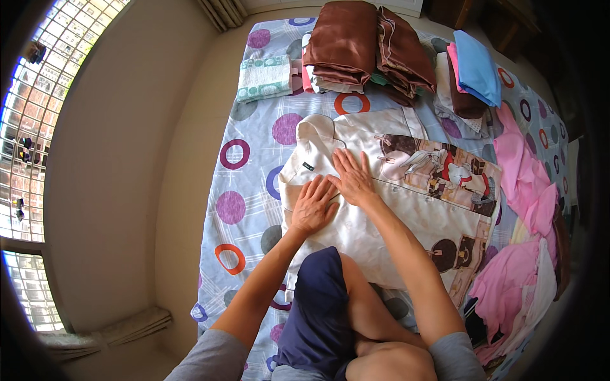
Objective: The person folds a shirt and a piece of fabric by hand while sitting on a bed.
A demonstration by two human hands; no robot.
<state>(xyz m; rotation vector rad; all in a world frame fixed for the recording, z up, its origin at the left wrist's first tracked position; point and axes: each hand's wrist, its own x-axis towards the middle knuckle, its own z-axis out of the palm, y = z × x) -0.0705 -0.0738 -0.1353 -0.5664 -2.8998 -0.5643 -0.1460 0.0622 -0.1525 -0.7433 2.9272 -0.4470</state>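
Observation:
A white satin pajama shirt [362, 243] with dark piping and a printed cartoon panel lies spread on the bed, its collar towards the left. My left hand [313, 204] rests flat on the fabric below the small dark label [308, 166]. Just to its right, my right hand [353, 176] presses on the front near the collar, fingers spread. The fingertips of the left hand and the right thumb nearly meet. Neither hand grips anything. My bent knee in dark blue shorts [319, 290] covers part of the shirt's lower side.
Folded brown satin fabric [340, 43] is stacked at the bed's far side, beside a green-and-white towel [265, 78]. Another folded pile with a blue cloth [478, 66] stands right of it. Loose pink clothes [512, 271] lie along the right. A patterned bedsheet [252, 190] ends at the left edge.

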